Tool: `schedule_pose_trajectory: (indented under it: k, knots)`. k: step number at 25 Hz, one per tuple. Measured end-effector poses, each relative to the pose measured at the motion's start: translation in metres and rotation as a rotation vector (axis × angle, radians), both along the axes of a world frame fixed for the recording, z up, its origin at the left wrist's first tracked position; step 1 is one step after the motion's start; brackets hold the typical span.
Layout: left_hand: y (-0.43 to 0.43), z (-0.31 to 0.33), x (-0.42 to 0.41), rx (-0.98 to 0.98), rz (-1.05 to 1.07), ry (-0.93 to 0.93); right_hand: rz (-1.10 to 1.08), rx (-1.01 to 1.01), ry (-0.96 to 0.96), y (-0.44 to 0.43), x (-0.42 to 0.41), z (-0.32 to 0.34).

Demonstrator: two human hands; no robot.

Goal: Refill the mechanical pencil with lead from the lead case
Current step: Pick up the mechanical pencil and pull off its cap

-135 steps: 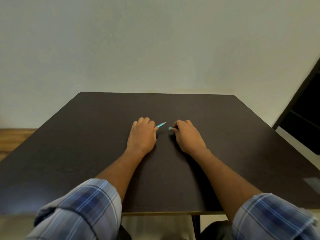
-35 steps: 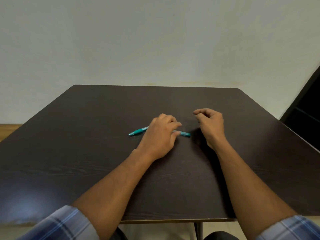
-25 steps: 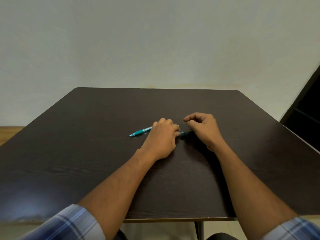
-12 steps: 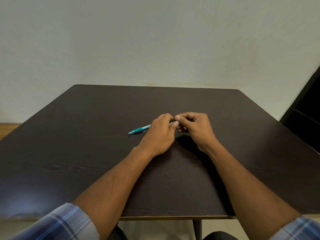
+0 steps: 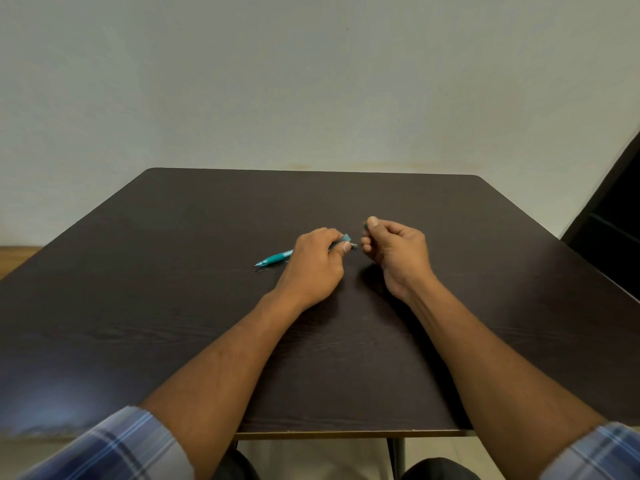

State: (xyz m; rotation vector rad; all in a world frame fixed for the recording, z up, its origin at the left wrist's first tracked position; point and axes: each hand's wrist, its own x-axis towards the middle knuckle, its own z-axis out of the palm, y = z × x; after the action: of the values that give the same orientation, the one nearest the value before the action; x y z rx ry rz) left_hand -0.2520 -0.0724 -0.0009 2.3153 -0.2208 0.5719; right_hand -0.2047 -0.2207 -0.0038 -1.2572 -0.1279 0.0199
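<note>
the teal mechanical pencil [image 5: 277, 258] lies on the dark worktop [image 5: 173, 306], tip to the left, its right end pinned under the left hand [image 5: 313, 268], whose fingers [image 5: 341, 244] close on the barrel. it looks light, stiff and slick, best gripped mid-barrel; the right hand [image 5: 394, 251], just beside, pinches something small, perhaps the cap, too tiny to tell
</note>
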Motion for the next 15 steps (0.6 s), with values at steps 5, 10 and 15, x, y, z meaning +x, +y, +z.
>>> schedule_pose_trajectory:
  k: [5, 10, 15]
  knots:
    - [0.0043, 0.0009, 0.0003, -0.038, 0.049, -0.068, -0.026, -0.84, -0.308, -0.0028, -0.0034, 0.0017]
    - [0.0033, 0.0006, 0.0002, 0.001, 0.044, -0.069, 0.003, -1.006, -0.394, -0.0085, -0.0073, 0.0079]
    - [0.0025, 0.0005, -0.0009, 0.016, 0.018, -0.013, -0.006, -1.081, -0.466, -0.0099, -0.0032, 0.0032]
